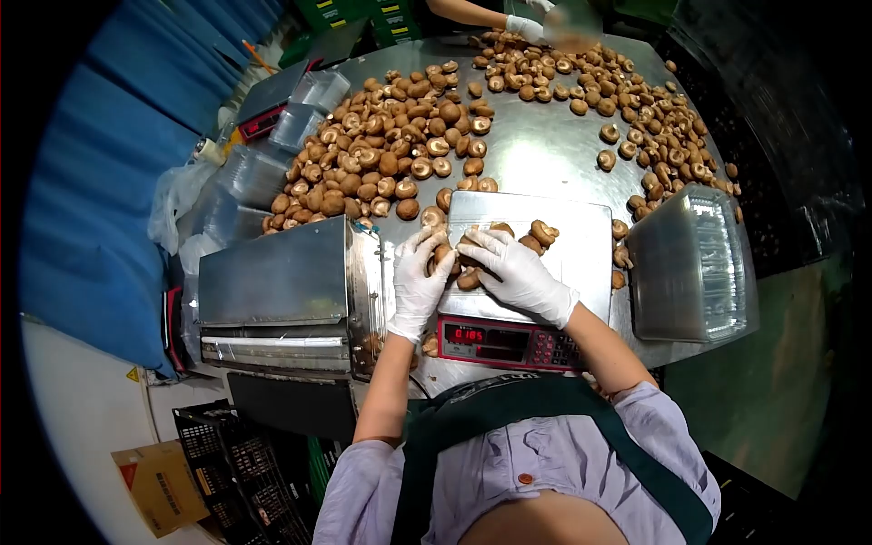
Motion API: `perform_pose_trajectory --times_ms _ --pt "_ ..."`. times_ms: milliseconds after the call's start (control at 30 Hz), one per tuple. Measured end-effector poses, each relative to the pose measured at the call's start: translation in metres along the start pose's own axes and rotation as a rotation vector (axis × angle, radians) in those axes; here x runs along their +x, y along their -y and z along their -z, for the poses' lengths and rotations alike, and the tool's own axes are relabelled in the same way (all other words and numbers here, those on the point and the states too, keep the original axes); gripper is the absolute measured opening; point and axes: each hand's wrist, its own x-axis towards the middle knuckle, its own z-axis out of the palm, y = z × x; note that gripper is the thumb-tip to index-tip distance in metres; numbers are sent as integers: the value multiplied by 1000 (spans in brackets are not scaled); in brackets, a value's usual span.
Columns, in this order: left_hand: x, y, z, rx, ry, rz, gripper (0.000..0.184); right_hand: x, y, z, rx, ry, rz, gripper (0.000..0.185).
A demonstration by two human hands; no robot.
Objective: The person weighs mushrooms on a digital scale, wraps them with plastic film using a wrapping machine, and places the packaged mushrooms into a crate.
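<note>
Head view: hands [416,289] [522,275] on mushrooms [469,280] around scale's [584,263] left edge, room rightward

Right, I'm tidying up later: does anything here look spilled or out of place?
Only minor strays: a few mushrooms lie between the weighing scale and the stack of clear trays, and a small brown piece, probably mushroom, lies left of the scale's display, away from the main heaps. Nothing looks clearly damaged.

A scale [586,241] sits on the near side of a table [536,150], mushrooms [543,232] on it; left stands a machine [272,283], right a tray stack [690,263]. One mushroom heap [368,154] lies beyond the machine; a second heap [658,127] runs from the far edge down the right.
</note>
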Motion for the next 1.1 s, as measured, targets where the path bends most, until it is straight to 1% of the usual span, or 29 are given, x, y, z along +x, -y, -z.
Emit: perform_pose_trajectory --times_ms 33,67,100,133,167,200,233,267,300,333,367,433,467,500,567,600,633,700,733,800,900,933,967,1033,1067,1100 --pt "2 -1 0 56 -26 1 38 3 -4 -5 -14 7 9 41" --pt "4 -3 -2 119 -69 -65 30 5 -7 -7 20 -28 -27 38" --pt "5 -3 -5 125 -77 -68 34 4 -10 -9 57 -59 -64 34" --pt "6 -3 -11 158 -98 -84 35 5 -16 -11 146 -157 -25 30" --pt "6 -2 -15 189 -118 -101 36 4 -21 -13 183 -207 -52 29" --pt "7 -1 -15 193 -71 -113 41 4 -18 -7 263 -248 -118 28" --pt "9 -1 -16 191 -72 -113 41 5 -12 2 341 -290 -185 28" --pt "12 -2 -19 121 -103 -145 45 2 -11 9 412 -307 -298 29" --pt "14 -3 -22 49 -133 -178 48 -3 -23 9 392 -394 -242 31" --pt "14 -4 -21 15 -91 -133 55 -6 -13 25 534 -382 -400 31" --pt "17 -4 -19 -24 -111 -126 59 -9 -3 42 676 -369 -556 31" --pt "21 0 -18 -208 -178 -36 62 -23 -15 52 812 -471 -550 31" --pt "22 1 -15 -340 -185 49 65 -31 -19 61 880 -493 -634 32" --pt "23 8 -14 -470 -225 110 63 -38 -23 68 949 -514 -719 34" --pt "22 32 -8 -535 -235 223 60 -55 -37 74 1180 -606 -726 35" --pt "21 28 0 -629 -241 285 55 -56 -29 81 1353 -654 -708 35" --pt "20 31 7 -656 -225 307 53 -70 -44 83 1470 -592 -696 36" --pt "19 35 17 -564 -190 369 63 -83 -57 78 1505 -635 -706 38" --pt "18 36 22 -563 -190 375 63 -85 -57 77 1506 -632 -711 38" --pt "16 36 28 -602 -102 414 61 -86 -52 77 1359 -582 -712 40" --pt "13 33 29 -588 -87 412 58 -80 -38 76 1298 -546 -722 40" --pt "13 35 28 -595 -67 415 53 -78 -37 75 1280 -546 -712 39" --pt "12 37 26 -596 -67 416 53 -77 -36 74 1279 -544 -713 39" --pt "12 39 22 -473 -10 381 39 -74 -34 73 1223 -546 -709 38" --pt "11 38 19 -460 -19 418 32 -73 -33 73 1222 -544 -707 38" --pt "12 34 17 -461 -21 418 32 -72 -31 72 1125 -520 -745 38"
